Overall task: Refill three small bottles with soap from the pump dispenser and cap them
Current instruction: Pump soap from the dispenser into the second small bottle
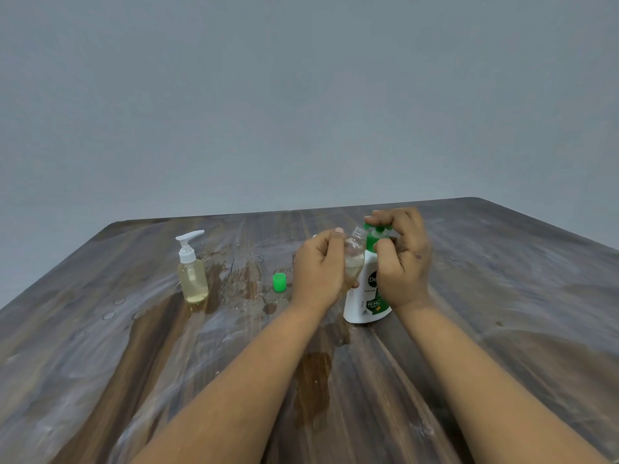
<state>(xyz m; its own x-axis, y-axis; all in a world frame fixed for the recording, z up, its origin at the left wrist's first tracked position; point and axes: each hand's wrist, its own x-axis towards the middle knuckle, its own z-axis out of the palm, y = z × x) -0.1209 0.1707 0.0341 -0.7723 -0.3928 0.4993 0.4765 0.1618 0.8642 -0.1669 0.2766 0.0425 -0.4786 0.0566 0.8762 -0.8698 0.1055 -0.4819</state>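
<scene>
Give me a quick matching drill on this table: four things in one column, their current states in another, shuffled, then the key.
1. small clear bottle
2. green cap
3. white pump dispenser
4. clear pump bottle

A. standing alone far left
B. tilted in the left hand
C. loose on the table
D. pump head under the right hand

Pairs: 1-B, 2-C, 3-D, 4-A

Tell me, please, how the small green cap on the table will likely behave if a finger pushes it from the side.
The green cap looks like small hollow plastic, so it is probably very light and would move easily. It stands near wet patches on the table, so it may slide rather than grip. If tipped onto its round side, it could well roll.
</scene>
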